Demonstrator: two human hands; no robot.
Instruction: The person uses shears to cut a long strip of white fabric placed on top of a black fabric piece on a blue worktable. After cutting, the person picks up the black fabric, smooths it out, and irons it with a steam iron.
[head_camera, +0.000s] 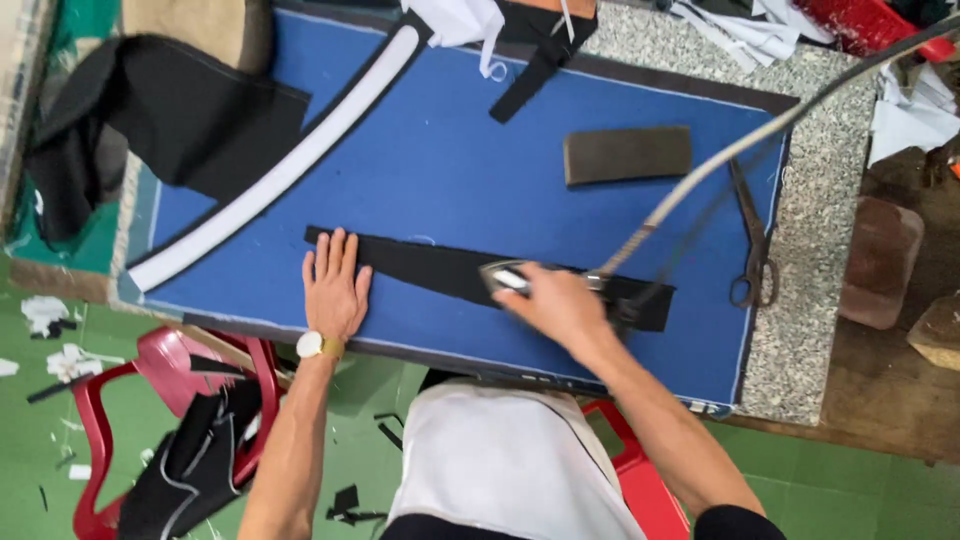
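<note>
Right grip (560, 305) closed on iron (510, 278); left hand (335, 285) flat, open, pressing black strip (430, 265).

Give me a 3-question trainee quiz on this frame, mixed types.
1. True or false: the left hand lies flat on the black strip.
2. What does the right hand grip? A) scissors B) iron C) block
3. Fill in: the scissors lie at the pad's ____ edge, seen from the camera.

Key: 1 true; 2 B, the iron; 3 right.
</note>
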